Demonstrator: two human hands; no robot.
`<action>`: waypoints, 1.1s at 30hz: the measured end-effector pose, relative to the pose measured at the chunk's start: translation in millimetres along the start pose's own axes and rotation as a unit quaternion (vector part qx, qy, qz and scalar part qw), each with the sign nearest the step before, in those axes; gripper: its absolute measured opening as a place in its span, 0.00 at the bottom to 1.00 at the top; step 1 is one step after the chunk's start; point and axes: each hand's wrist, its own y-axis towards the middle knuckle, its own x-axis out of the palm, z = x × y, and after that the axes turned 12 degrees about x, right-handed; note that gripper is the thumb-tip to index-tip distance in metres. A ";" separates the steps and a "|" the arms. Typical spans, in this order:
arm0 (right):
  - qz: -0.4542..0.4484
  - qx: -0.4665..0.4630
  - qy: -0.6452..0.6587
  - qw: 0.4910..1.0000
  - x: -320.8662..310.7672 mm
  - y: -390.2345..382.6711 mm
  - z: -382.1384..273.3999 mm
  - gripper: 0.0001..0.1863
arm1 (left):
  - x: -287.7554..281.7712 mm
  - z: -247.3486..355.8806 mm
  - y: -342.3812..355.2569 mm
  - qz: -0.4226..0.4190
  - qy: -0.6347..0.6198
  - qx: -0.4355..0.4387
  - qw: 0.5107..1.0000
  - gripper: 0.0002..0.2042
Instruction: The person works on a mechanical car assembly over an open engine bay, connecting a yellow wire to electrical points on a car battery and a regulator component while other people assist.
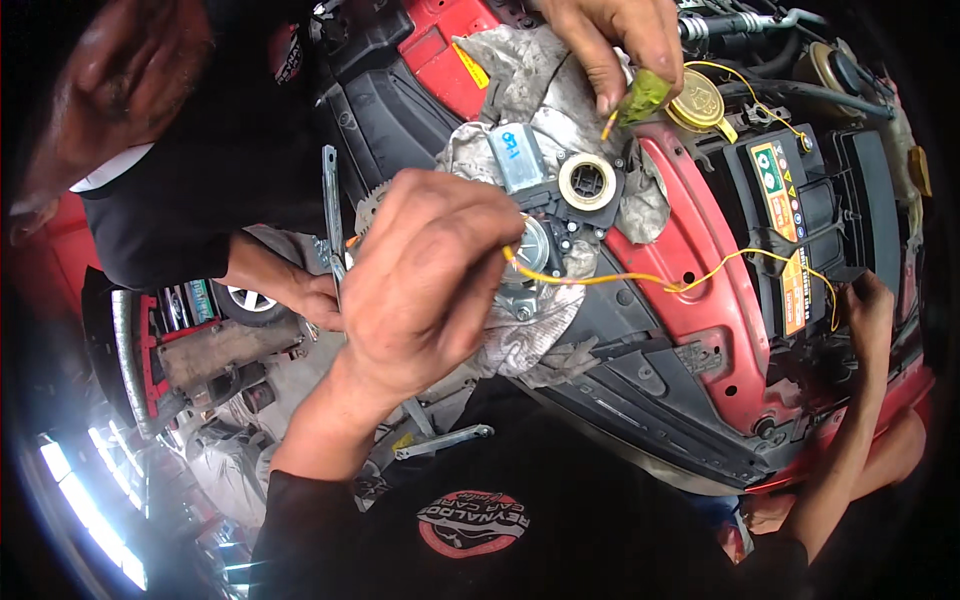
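Note:
My left hand (430,270) is closed, pinching a yellow wire (640,278) beside a motor assembly (522,160) with a round ringed opening, which lies on grey rags (520,340). The wire runs right across red bodywork to the car battery (790,200). My right hand (865,300) is curled at the battery's right side near that wire; what its fingers grip is unclear. Above the motor, another person's hand (615,45) holds a green connector (645,95) with a short wire.
At left a co-worker (160,200) in black leans in, a hand (315,305) near an upright metal strip (330,190). A yellow-capped reservoir (697,98) sits behind the battery. Below left are a red tool cart (150,360), a wheel (250,305) and a metal linkage (440,440).

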 end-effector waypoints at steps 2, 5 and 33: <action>0.034 -0.015 0.059 0.998 9.4 -8.3 -6.0 0.06 | 12.7 -6.8 2.5 0.017 -0.017 0.012 1.000 0.14; 0.058 -0.017 0.089 0.994 7.5 -11.0 -12.7 0.06 | 29.3 -11.3 4.2 0.027 -0.012 0.033 0.999 0.16; 0.034 0.028 0.020 0.999 2.0 -8.1 -13.1 0.07 | 55.8 -29.9 -4.8 -0.035 0.079 0.058 0.995 0.18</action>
